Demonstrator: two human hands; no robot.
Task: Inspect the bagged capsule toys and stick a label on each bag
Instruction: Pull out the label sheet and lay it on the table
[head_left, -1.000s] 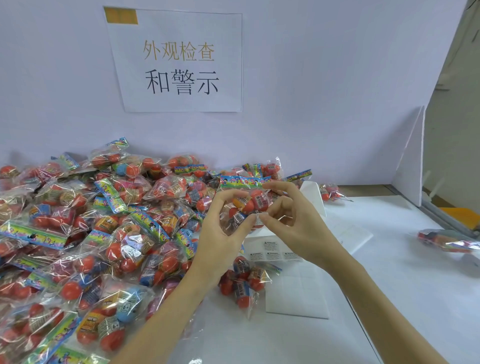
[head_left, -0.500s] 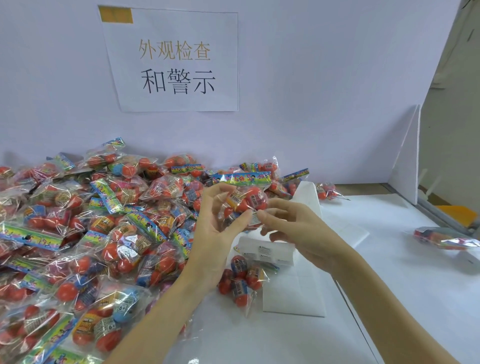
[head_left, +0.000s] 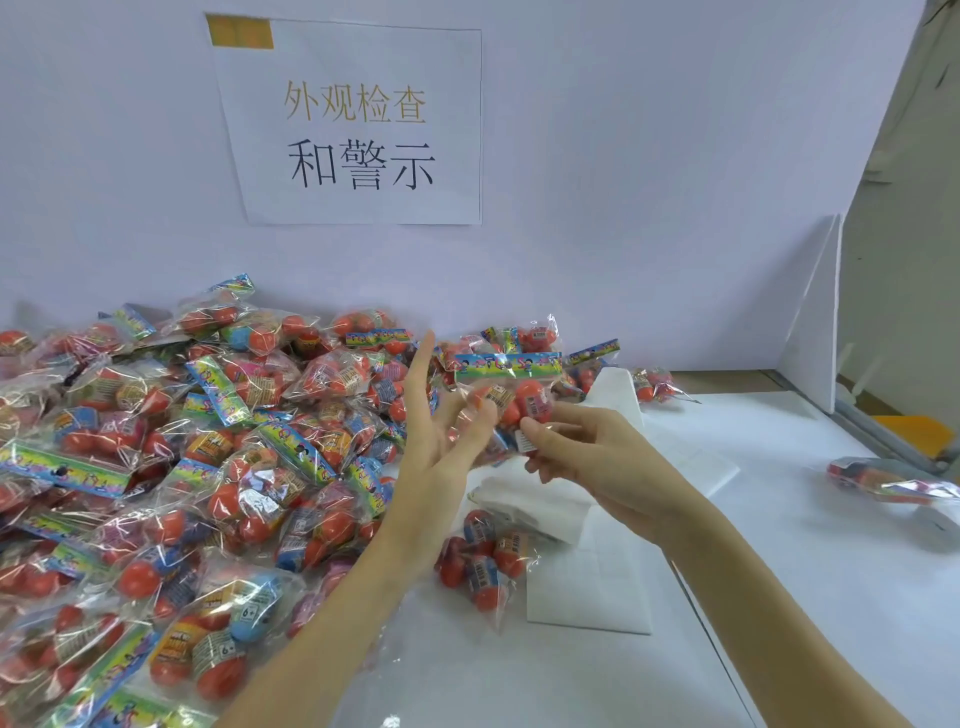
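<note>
A clear bag of orange capsule toys (head_left: 519, 397) with a colourful header card is held up above the table's middle. My right hand (head_left: 587, 452) grips its lower right side, and the thumb tip sits on a small white label (head_left: 525, 441) at the bag's bottom edge. My left hand (head_left: 436, 452) is beside the bag on the left, fingers straight and spread, with the middle fingers touching the bag's plastic. The bag's lower left part is hidden behind those fingers.
A big pile of bagged capsule toys (head_left: 182, 467) covers the table's left half. One more bag (head_left: 483, 564) lies under my hands next to white label sheets (head_left: 587, 587). A single bag (head_left: 883, 480) lies at the right. A white partition (head_left: 813, 322) stands at the back right.
My left hand has let go of the bag and spread its fingers straight. My right hand has dropped slightly and now holds the bag with the label at its thumb.
</note>
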